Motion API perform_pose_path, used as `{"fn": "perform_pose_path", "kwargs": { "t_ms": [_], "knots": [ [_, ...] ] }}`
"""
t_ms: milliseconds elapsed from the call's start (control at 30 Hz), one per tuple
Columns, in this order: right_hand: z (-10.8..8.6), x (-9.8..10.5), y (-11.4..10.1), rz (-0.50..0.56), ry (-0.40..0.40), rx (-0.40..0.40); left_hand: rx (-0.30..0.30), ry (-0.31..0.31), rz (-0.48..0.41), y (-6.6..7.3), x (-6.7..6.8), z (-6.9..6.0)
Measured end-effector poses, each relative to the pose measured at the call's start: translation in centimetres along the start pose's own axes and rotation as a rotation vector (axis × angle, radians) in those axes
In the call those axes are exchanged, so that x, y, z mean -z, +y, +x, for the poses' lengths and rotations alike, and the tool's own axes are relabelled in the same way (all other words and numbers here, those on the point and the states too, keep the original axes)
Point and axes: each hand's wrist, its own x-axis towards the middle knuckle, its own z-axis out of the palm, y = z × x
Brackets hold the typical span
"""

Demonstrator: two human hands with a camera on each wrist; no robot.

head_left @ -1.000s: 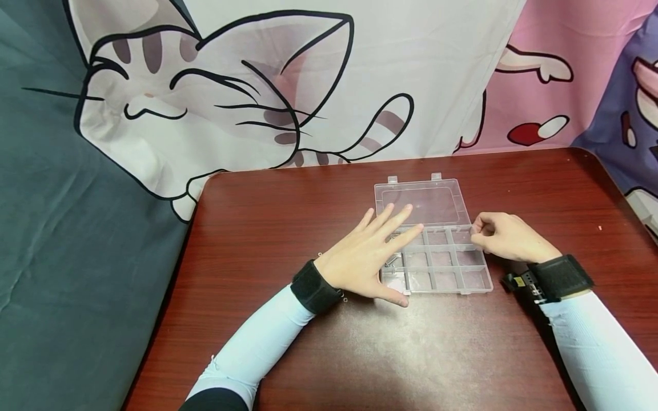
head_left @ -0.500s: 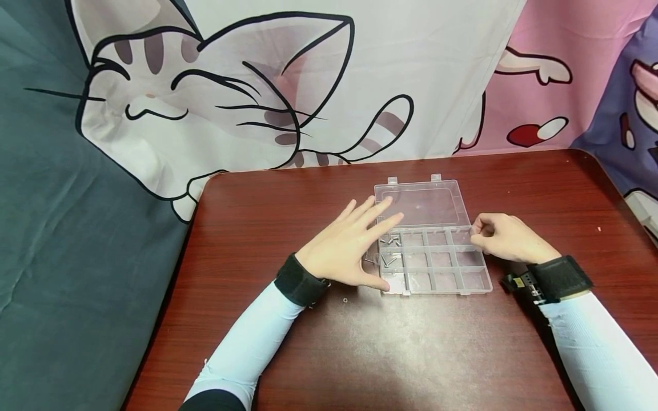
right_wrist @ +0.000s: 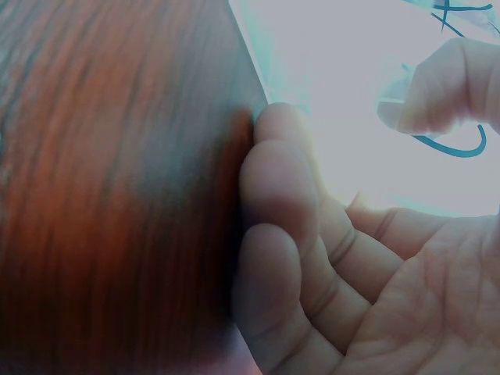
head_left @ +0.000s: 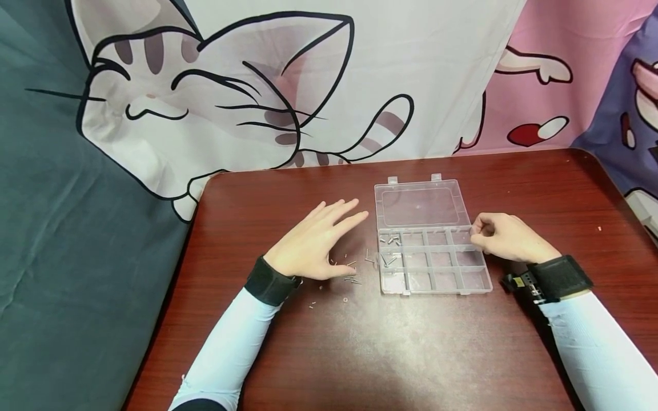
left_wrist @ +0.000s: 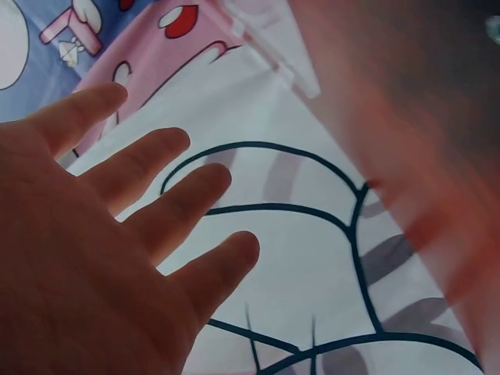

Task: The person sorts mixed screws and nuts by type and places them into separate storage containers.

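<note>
A clear plastic compartment box lies on the table with its lid laid back. Several small metal screws sit in its left compartments. My left hand hovers left of the box, fingers straight and spread, holding nothing. Under and beside it, several loose screws and a small ring-shaped piece lie on the tabletop. At the box's right edge, my right hand has curled fingers and holds the rim between thumb and forefinger. The right wrist view shows its curled fingers; the contact is hidden there.
The brown table ends at its back against a white cat-print cloth. More screws lie close to the box's left wall. A tiny pale speck is on the right of the table.
My left hand has moved left, away from over the box, uncovering the left compartments and the loose screws on the table. The right hand and the box have stayed put.
</note>
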Motion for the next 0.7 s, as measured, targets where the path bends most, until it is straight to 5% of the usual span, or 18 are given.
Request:
{"fn": "perform_pose_path", "kwargs": {
  "t_ms": [200,700],
  "knots": [
    [0.0,0.0,0.0,0.000,-0.001,0.000,-0.036,-0.015,-0.001,-0.3,-0.9,-0.6],
    [-0.1,0.1,-0.2,-0.003,-0.004,-0.013,-0.113,-0.033,0.142,0.4,-3.7,0.3]
  ]
}}
